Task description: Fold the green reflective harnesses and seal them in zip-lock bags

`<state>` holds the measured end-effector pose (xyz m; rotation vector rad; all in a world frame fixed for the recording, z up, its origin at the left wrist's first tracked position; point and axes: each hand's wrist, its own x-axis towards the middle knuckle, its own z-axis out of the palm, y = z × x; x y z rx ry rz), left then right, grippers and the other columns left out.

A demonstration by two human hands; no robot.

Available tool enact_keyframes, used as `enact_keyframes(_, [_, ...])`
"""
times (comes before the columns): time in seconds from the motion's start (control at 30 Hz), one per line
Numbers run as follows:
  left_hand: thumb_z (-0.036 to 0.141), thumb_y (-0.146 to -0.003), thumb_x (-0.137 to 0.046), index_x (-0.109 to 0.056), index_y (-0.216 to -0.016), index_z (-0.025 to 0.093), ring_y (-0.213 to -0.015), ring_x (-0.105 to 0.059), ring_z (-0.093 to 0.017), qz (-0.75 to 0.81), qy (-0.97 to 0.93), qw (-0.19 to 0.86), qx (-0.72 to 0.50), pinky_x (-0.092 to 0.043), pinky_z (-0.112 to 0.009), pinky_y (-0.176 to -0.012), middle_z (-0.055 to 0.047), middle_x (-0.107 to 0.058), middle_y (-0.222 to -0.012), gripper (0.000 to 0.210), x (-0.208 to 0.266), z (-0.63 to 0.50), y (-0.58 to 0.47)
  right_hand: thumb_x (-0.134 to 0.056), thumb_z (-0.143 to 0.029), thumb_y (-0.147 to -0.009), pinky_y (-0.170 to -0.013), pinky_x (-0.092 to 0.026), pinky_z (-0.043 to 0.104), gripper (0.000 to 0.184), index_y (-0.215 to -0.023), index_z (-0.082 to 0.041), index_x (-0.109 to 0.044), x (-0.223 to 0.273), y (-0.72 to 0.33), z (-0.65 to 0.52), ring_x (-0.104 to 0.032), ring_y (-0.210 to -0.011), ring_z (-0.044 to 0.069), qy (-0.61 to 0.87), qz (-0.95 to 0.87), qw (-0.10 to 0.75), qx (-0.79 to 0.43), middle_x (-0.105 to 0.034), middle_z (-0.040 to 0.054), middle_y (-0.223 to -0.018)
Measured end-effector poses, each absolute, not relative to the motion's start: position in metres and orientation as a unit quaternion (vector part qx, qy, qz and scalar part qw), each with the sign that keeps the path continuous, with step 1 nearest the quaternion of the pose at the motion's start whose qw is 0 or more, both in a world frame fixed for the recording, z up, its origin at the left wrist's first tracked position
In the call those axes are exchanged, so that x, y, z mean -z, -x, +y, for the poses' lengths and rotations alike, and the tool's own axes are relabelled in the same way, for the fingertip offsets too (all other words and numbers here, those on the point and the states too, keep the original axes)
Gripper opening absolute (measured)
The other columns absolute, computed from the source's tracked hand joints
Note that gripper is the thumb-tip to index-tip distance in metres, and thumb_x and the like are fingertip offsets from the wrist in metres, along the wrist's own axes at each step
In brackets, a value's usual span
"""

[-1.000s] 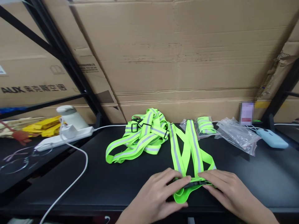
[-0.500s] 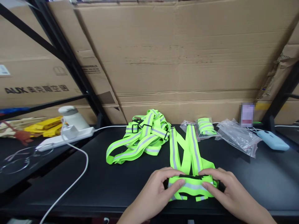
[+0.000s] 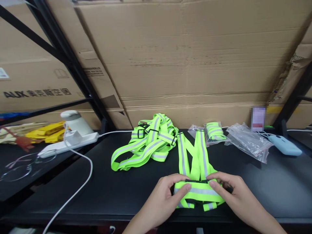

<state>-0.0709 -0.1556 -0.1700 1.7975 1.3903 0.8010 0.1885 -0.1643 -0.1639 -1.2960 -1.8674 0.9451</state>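
A neon-yellow reflective vest [image 3: 202,191] made of straps with grey stripes lies near the table's front edge. Its waist band is gathered into a flat bundle, and two shoulder straps stretch away toward the back. My left hand [image 3: 167,195] pinches the left end of the band, thumb in front and fingers behind. At the right end, my right hand [image 3: 234,191] grips the band in the same way. A black strip shows along the band's upper edge between my fingers. Two short strap ends stick out below it. Fingers behind the band are partly hidden.
A tangled heap of similar reflective straps [image 3: 148,143] lies left of centre. Behind are a bagged strap roll [image 3: 215,131], clear plastic bags [image 3: 248,139] and a light-blue device [image 3: 284,145]. A power strip [image 3: 85,141] with a white cable and a bottle [image 3: 78,122] stand left.
My right thumb has shifted slightly up and left on the band. The band now looks flatter and straighter, its grey stripe showing more fully. Both hands keep their hold.
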Motion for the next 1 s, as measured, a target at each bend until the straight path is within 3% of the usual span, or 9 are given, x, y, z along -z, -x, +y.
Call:
enact_keyframes(0.13, [0.047,-0.097,-0.063,-0.078,-0.111,0.022,-0.089,-0.069,-0.020,0.509,-0.720,0.352,-0.315,-0.054,-0.026,-0.077,-0.005,-0.074,-0.099,0.032,0.164,-0.165,0.069,-0.051,-0.054,-0.102,-0.067,-0.052,0.025,0.042,-0.099,-0.021,-0.076,0.168,-0.199,-0.161,-0.066,-0.077,0.019,0.519,-0.692,0.384,-0.323,-0.072,0.0047,-0.089])
enact_keyframes(0.2, [0.041,-0.100,-0.061,-0.077,-0.109,0.022,-0.085,-0.068,-0.017,0.479,-0.735,0.348,-0.331,-0.052,-0.023,-0.074,-0.004,-0.072,-0.095,0.026,0.162,-0.171,0.068,-0.054,-0.057,-0.100,-0.062,-0.048,0.025,0.041,-0.102,-0.022,-0.075,0.173,-0.207,-0.158,-0.060,-0.069,0.017,0.551,-0.684,0.382,-0.288,-0.067,0.0028,-0.081])
enact_keyframes(0.3, [0.030,-0.102,-0.060,-0.074,-0.111,0.023,-0.087,-0.068,-0.015,0.424,-0.762,0.327,-0.364,-0.052,-0.020,-0.078,-0.004,-0.070,-0.098,0.018,0.164,-0.179,0.069,-0.059,-0.062,-0.094,-0.057,-0.042,0.025,0.044,-0.108,-0.022,-0.071,0.177,-0.215,-0.155,-0.049,-0.059,0.015,0.592,-0.680,0.328,-0.282,-0.055,-0.0024,-0.066])
enact_keyframes(0.4, [0.019,-0.102,-0.058,-0.069,-0.119,0.022,-0.090,-0.069,-0.016,0.366,-0.798,0.283,-0.387,-0.054,-0.021,-0.081,-0.007,-0.068,-0.103,0.021,0.169,-0.183,0.069,-0.063,-0.062,-0.091,-0.053,-0.036,0.024,0.042,-0.102,-0.021,-0.067,0.177,-0.216,-0.153,-0.046,-0.056,0.014,0.602,-0.679,0.284,-0.310,-0.051,-0.0045,-0.061])
enact_keyframes(0.6, [0.011,-0.101,-0.056,-0.063,-0.124,0.018,-0.097,-0.069,-0.018,0.291,-0.859,0.161,-0.389,-0.057,-0.023,-0.082,-0.011,-0.064,-0.105,0.025,0.176,-0.186,0.071,-0.061,-0.061,-0.091,-0.050,-0.030,0.023,0.040,-0.087,-0.022,-0.055,0.174,-0.205,-0.147,-0.041,-0.051,0.012,0.618,-0.650,0.293,-0.331,-0.046,-0.0080,-0.052])
enact_keyframes(0.7, [0.010,-0.102,-0.054,-0.064,-0.122,0.014,-0.100,-0.068,-0.020,0.257,-0.878,0.084,-0.394,-0.060,-0.024,-0.081,-0.011,-0.061,-0.099,0.023,0.175,-0.187,0.072,-0.066,-0.052,-0.088,-0.049,-0.030,0.022,0.034,-0.082,-0.022,-0.051,0.173,-0.200,-0.141,-0.036,-0.049,0.010,0.621,-0.665,0.288,-0.298,-0.041,-0.0106,-0.047])
enact_keyframes(0.83, [0.010,-0.103,-0.050,-0.066,-0.116,0.013,-0.104,-0.070,-0.019,0.252,-0.886,0.034,-0.389,-0.061,-0.023,-0.083,-0.010,-0.062,-0.095,0.020,0.176,-0.189,0.072,-0.068,-0.042,-0.086,-0.041,-0.039,0.020,0.025,-0.090,-0.022,-0.053,0.172,-0.200,-0.135,-0.054,-0.049,0.013,0.565,-0.625,0.295,-0.451,-0.052,-0.0087,-0.055])
enact_keyframes(1.0, [0.012,-0.105,-0.047,-0.069,-0.114,0.013,-0.104,-0.072,-0.018,0.242,-0.872,-0.019,-0.424,-0.062,-0.021,-0.084,-0.010,-0.063,-0.092,0.024,0.189,-0.189,0.072,-0.079,-0.044,-0.082,-0.044,-0.054,0.022,0.043,-0.107,-0.017,-0.058,0.167,-0.207,-0.133,-0.067,-0.059,0.014,0.445,-0.554,0.317,-0.628,-0.074,0.0029,-0.080])
